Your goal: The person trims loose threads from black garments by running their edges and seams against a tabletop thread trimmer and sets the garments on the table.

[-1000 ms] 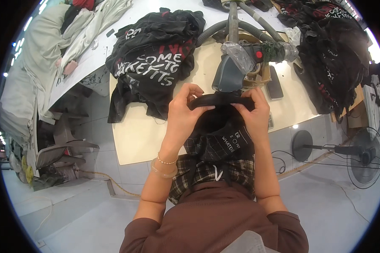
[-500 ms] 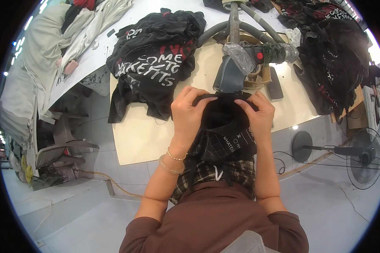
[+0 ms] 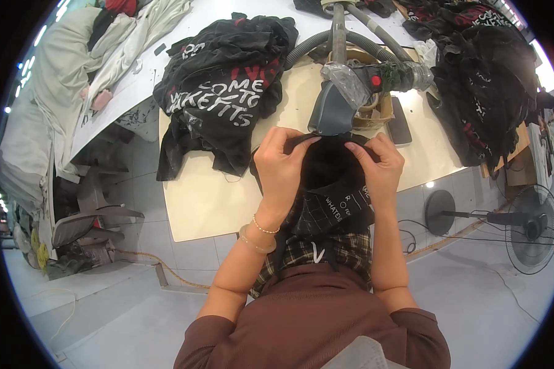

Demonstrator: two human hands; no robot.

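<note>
A black garment with white print and a thin white grid [image 3: 326, 212] hangs between my hands and down over my lap. My left hand [image 3: 281, 161] pinches its upper edge between thumb and fingers. A short way to the right, my right hand [image 3: 380, 165] pinches the same edge, and the cloth sags open between them. Just beyond, the blue-grey head of a trimming machine [image 3: 332, 111] meets or nearly meets the edge; exact contact is hidden. Clear plastic wrap and a red button [image 3: 376, 80] show on the machine.
Black printed garments lie in a heap [image 3: 228, 92] at left on the cream tabletop [image 3: 197, 209], with another pile [image 3: 483, 92] at right. A ribbed hose [image 3: 311, 46], a cardboard box [image 3: 385, 114] and a phone [image 3: 398, 126] are around the machine. A fan [image 3: 532, 227] stands at right.
My left hand and forearm have shifted slightly right, and my right hand a little to the right too. Both keep their pinch on the garment's edge, which stays by the machine head.
</note>
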